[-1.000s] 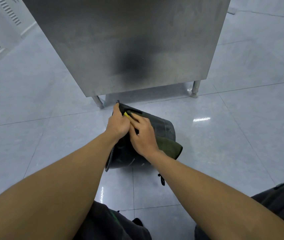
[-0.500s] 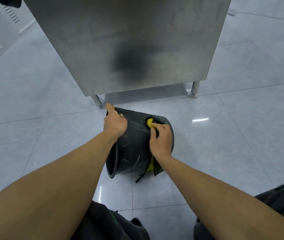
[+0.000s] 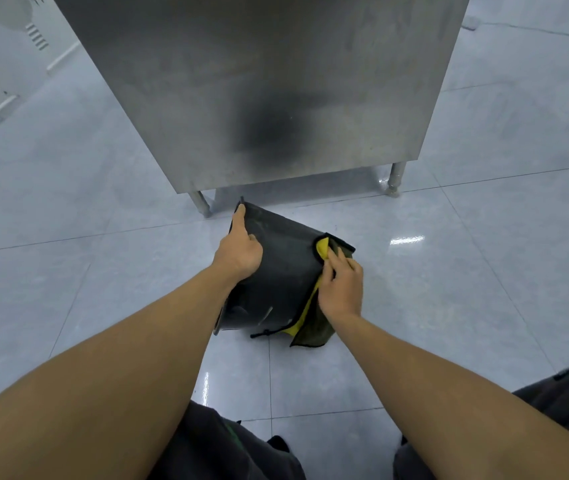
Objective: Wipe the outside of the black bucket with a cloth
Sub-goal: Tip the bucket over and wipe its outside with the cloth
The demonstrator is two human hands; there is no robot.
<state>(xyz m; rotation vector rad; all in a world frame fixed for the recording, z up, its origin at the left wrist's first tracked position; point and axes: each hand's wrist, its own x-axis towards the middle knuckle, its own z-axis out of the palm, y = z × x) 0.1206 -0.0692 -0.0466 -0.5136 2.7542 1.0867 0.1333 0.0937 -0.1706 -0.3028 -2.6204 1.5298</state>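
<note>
Now the black bucket (image 3: 283,271) lies tipped on the floor (image 3: 449,289); left hand (image 3: 239,252) steadies its rim, grip curled around it, right hand (image 3: 341,287) presses the cloth (image 3: 314,329) flat against its base end. Wiping looks midway, most of the side wall left.

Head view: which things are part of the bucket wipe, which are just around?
In the job: black bucket, cloth, left hand steadying, right hand pressing the cloth.
Just around: steel cabinet, tiled floor.
</note>
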